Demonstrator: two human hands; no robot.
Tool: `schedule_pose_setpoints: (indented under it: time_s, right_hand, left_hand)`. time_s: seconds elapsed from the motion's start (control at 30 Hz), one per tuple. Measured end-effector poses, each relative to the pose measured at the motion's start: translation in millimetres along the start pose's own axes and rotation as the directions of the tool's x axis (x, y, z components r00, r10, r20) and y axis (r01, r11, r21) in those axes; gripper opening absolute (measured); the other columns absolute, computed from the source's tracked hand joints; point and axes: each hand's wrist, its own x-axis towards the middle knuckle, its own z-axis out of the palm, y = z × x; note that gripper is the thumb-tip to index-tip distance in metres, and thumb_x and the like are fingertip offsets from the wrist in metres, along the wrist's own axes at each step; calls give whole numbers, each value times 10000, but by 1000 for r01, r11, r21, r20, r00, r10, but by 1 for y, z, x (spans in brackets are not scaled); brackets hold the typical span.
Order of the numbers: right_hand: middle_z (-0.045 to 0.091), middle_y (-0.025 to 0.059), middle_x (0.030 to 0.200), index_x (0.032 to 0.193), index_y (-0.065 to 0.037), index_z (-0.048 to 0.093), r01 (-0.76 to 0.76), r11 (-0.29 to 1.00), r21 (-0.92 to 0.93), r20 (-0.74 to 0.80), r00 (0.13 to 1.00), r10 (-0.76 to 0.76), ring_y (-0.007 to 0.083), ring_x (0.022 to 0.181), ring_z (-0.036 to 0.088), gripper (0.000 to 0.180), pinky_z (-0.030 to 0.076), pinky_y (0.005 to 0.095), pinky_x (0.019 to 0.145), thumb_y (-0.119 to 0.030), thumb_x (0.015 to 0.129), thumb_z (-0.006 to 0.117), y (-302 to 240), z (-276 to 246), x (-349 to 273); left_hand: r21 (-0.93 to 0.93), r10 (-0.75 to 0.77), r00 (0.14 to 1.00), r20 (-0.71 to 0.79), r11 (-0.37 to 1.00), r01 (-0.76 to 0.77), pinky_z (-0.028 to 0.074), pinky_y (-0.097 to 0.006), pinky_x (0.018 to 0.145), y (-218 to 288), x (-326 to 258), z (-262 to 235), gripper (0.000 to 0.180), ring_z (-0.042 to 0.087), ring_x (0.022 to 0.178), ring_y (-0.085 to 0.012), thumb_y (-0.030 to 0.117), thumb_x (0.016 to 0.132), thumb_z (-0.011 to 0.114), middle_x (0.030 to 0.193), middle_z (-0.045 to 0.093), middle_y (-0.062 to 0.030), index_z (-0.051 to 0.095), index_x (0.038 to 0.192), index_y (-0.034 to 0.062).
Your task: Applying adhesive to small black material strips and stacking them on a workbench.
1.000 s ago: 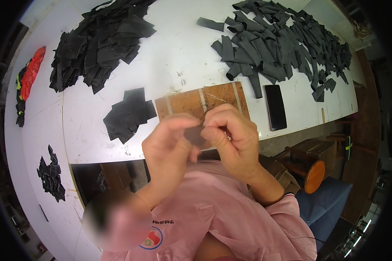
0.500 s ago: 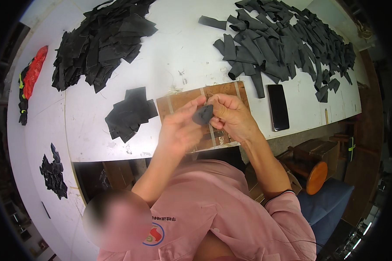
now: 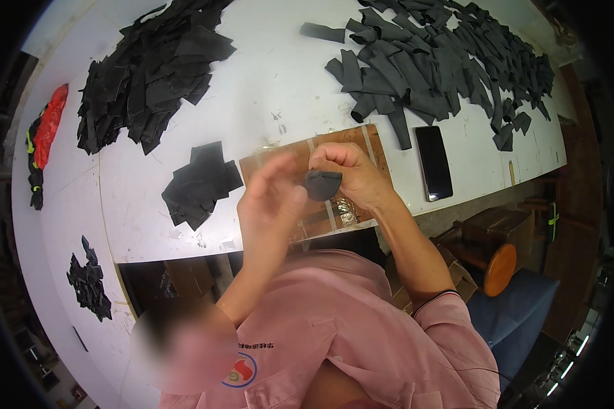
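Cloth was pinched by right fingers near front edge of desk.
Judged soft, light, best edge-held; left fingers were parted.

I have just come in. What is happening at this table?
A person's right hand pinches a small dark cloth-like piece above a brown board. The left hand, blurred, is open beside it; whether it touches is unclear. More dark pieces lie in piles on the white table. A black phone lies right of the board.

A white table carries dark fabric piles, board and phone.
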Motion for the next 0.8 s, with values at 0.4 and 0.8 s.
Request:
schedule_pose_setpoints:
  time_s: [0.4, 0.8]
  right_hand:
    - [461, 67, 567, 699, -23, 538, 267, 10, -964, 216, 802, -556, 207, 590, 503, 212, 397, 308, 478, -198, 679, 656, -47, 38, -20]
    - [532, 96, 652, 743, -14, 559, 314, 289, -904, 60, 764, -643, 247, 575, 510, 92, 418, 343, 501, -105, 761, 562, -3, 19, -23]
  left_hand:
    - [-280, 202, 978, -47, 937, -207, 375, -344, 841, 8, 3, -3, 132, 512, 912, -205, 90, 818, 543, 934, 571, -146, 517, 893, -16]
    - [473, 36, 900, 435, 841, -262, 402, -282, 680, 32, 40, 13, 188, 515, 765, -183, 127, 690, 663, 753, 581, -90, 594, 778, -24]
